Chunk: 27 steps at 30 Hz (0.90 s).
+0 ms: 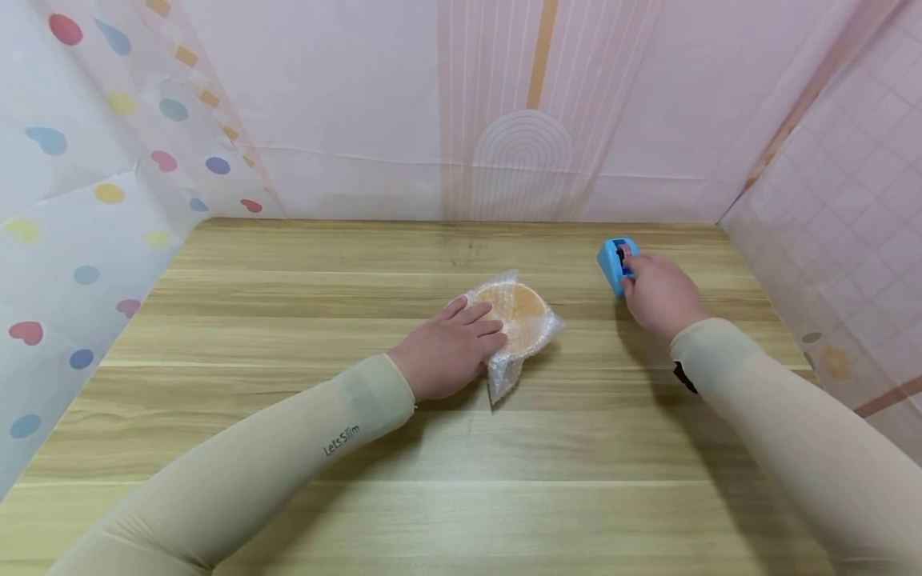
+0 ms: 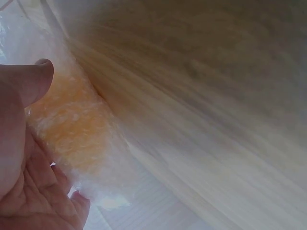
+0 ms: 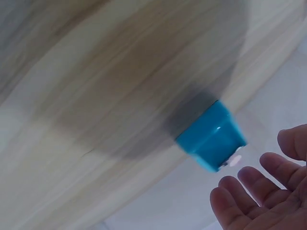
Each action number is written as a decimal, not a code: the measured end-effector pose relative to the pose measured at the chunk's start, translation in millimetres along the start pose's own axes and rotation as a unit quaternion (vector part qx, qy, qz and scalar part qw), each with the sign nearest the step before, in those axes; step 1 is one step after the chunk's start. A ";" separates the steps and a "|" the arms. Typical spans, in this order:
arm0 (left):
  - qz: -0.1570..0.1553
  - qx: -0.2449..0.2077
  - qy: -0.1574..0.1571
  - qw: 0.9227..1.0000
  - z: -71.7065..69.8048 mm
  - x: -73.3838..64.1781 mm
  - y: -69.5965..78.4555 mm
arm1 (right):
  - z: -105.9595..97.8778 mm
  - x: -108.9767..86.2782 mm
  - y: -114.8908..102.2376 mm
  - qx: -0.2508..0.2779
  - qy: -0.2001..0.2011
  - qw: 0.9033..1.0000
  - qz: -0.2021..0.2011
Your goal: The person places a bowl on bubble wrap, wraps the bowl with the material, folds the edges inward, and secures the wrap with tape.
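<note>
My left hand (image 1: 450,348) holds the left edge of a bubble-wrapped package (image 1: 529,320), its fingers spread over the top. Through the clear wrap (image 2: 115,191) a round orange thing shows, its exact kind blurred by the bubbles. In the left wrist view the thumb (image 2: 41,79) lies against one face of the package, and the other fingers are partly hidden behind its edge. At the right, my right hand (image 1: 664,296) is at a small blue tape dispenser (image 1: 610,264). The right wrist view shows a gap between its loosely bent fingers (image 3: 256,184) and the dispenser (image 3: 211,136).
Both things are on a wood-grain table (image 1: 288,304). A pale patterned sheet (image 1: 346,120) rises along the back edge, with a dotted sheet (image 1: 72,240) on the left and a grid-patterned one (image 1: 850,216) on the right.
</note>
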<state>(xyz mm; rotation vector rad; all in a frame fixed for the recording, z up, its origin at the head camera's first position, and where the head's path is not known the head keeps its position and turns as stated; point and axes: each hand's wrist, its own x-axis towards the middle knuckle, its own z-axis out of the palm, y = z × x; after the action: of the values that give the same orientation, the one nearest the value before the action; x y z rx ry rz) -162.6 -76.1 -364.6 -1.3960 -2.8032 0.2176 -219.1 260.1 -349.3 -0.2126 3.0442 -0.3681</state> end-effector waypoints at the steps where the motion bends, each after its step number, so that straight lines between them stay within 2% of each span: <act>1: 0.000 0.000 0.000 1.000 0.2 0.1 0.1 | -0.3 1.7 2.6 -0.001 -0.005 1.000 0.008; 6: 0.001 -0.001 -0.002 1.000 0.3 0.4 0.1 | -2.6 7.9 11.0 0.003 -0.029 0.999 0.043; 10: 0.000 -0.001 -0.005 1.000 -0.3 0.2 0.4 | -4.5 10.7 13.0 0.005 -0.044 0.997 0.056; 21: -0.004 0.001 -0.018 1.000 -1.8 -0.5 0.7 | -3.0 16.5 14.0 0.014 -0.040 0.996 0.084; 27: -0.004 0.003 -0.020 1.000 -1.9 -0.3 1.0 | -1.5 22.0 17.2 0.026 -0.063 0.992 0.107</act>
<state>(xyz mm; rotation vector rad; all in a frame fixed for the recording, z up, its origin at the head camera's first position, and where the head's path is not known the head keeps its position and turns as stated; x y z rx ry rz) -161.5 -75.6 -362.9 -1.3947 -2.8381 0.2566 -243.2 273.8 -353.2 0.0891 2.8908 -0.4013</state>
